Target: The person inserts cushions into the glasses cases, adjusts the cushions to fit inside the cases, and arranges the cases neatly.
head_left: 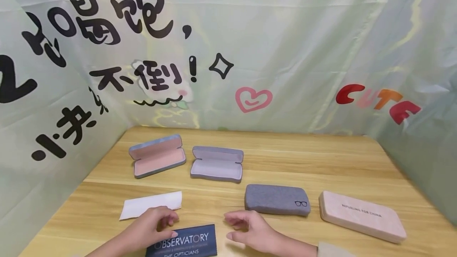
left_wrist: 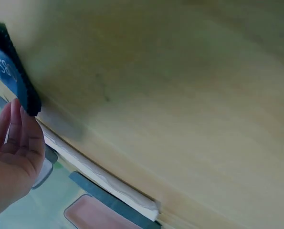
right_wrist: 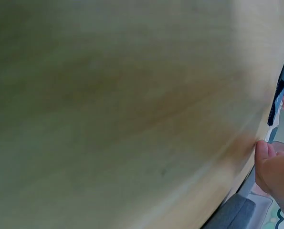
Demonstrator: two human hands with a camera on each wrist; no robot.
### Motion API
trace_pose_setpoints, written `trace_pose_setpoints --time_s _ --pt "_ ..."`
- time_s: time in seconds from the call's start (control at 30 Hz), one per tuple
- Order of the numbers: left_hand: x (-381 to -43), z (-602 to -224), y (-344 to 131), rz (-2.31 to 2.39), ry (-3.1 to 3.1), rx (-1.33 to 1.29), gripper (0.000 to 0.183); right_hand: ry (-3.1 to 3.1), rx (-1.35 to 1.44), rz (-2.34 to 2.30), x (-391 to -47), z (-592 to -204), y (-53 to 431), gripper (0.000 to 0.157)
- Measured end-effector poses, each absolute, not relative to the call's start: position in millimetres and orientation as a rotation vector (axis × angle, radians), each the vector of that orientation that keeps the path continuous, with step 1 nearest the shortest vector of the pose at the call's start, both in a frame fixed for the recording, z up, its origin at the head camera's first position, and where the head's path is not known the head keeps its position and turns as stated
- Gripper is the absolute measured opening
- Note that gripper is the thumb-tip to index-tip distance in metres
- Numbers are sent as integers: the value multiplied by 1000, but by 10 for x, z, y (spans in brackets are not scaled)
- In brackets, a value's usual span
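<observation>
A navy cloth (head_left: 192,243) printed "OBSERVATORY" and "THE OPTICIANS" lies flat at the front of the wooden table. Over its upper left corner is my left hand (head_left: 151,225), thumb overlapping the cloth and a gap between thumb and loosely bent fingers. In the left wrist view the cloth's dark edge (left_wrist: 25,81) shows right by the fingertips of that hand (left_wrist: 17,152). My right hand (head_left: 253,227) hovers to the right of the cloth, fingers bent, thumb apart, nothing between them. A white folded cloth (head_left: 143,206) lies just beyond the left hand.
Two opened glasses cases stand at the back: one with pink lining (head_left: 160,164), one with lilac lining (head_left: 216,169). A closed grey-blue case (head_left: 275,199) and a closed pink case (head_left: 362,215) lie on the right. Printed curtains (head_left: 285,50) surround the table (head_left: 303,150).
</observation>
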State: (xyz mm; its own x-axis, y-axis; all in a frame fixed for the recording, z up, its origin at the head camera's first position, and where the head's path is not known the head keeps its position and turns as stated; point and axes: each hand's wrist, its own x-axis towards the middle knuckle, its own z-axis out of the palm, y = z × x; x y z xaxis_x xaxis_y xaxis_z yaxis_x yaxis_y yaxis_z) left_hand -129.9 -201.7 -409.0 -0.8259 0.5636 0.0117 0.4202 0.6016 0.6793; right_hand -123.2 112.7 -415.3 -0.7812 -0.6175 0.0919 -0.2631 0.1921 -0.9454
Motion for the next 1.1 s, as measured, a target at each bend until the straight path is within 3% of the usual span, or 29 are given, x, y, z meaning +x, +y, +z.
trace_pose_setpoints --time_s 0.67,1.1 --pt "-1230 -4059 -2217 875 2597 661 32 2147 -617 -1631 -1210 -4110 794 41" --pt "-1169 -4101 -2269 910 2600 598 33 2284 -656 -1512 -1224 -4099 602 39"
